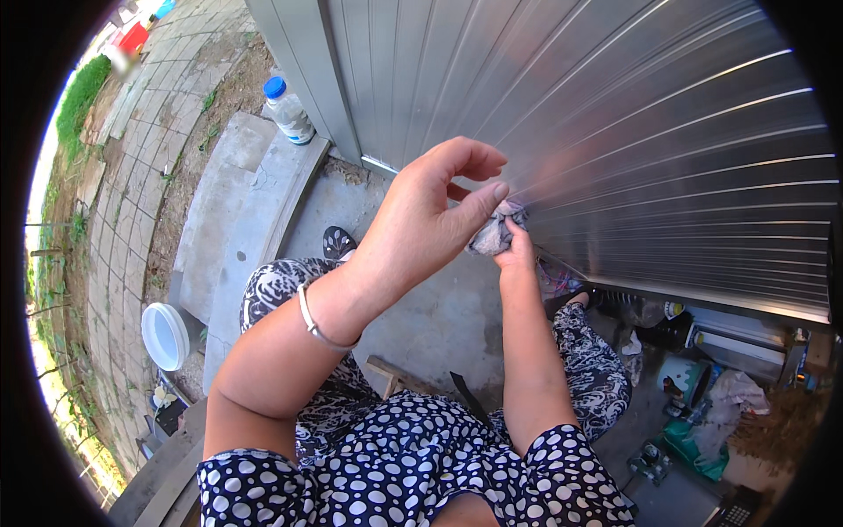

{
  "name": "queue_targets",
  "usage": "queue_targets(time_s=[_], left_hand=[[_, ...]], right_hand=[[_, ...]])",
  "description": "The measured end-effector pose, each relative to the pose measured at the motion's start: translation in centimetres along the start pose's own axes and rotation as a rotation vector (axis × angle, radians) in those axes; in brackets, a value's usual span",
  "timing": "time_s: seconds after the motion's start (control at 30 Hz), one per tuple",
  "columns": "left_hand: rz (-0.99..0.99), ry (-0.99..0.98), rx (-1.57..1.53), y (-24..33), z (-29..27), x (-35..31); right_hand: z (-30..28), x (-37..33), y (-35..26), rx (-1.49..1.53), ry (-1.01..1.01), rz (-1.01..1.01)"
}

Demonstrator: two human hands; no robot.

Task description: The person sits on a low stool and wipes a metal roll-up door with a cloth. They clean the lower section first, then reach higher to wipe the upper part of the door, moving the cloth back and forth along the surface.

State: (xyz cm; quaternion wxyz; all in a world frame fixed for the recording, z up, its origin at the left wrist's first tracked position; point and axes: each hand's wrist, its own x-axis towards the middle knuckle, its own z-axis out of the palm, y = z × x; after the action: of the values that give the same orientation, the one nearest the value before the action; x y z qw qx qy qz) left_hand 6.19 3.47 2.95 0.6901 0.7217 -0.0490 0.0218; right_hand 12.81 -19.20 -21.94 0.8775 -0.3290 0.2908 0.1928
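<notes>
In my right hand (515, 248) is a crumpled greyish-pink cloth (488, 235), bunched up, with the thumb lying over it. My left hand (439, 202) hangs in the air just above and left of the cloth. Its fingers are loosely bent, with a gap between them and the thumb, and I see nothing held there. A pale bangle (309, 316) circles the left wrist. Beyond both hands rises a shiny ribbed metal door panel (580, 114); whether the cloth touches it I cannot tell.
A clear jar with a blue lid (285, 110) stands on the concrete step (228, 202) at the left. Below it is a white bucket (167, 336). On the right, a teal pot (683, 378), plastic bags (724, 408) and other clutter lie near the panel's lower edge.
</notes>
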Motion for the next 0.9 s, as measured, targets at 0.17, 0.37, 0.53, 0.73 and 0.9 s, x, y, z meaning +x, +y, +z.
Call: queue_targets(time_s=[0.17,0.37,0.53,0.73,0.9], left_hand=[[-0.044,-0.050,-0.029,0.3,-0.3,-0.4],[-0.085,-0.124,-0.073,0.5,0.2,0.2],[-0.175,-0.106,-0.143,0.4,0.3,0.5],[-0.098,-0.051,-0.067,0.0,0.6,0.3],[-0.011,-0.027,0.016,-0.5,1.8,1.1]], right_hand=[[-3.6,5.6,3.3,0.093,0.077,0.133],[-11.7,13.6,5.7,0.133,0.248,0.140],[-10.7,12.0,5.5,-0.004,0.228,0.044],[-2.1,-0.4,-0.9,-0.016,0.003,-0.098],[2.7,-10.8,-9.2,-0.141,0.015,-0.353]])
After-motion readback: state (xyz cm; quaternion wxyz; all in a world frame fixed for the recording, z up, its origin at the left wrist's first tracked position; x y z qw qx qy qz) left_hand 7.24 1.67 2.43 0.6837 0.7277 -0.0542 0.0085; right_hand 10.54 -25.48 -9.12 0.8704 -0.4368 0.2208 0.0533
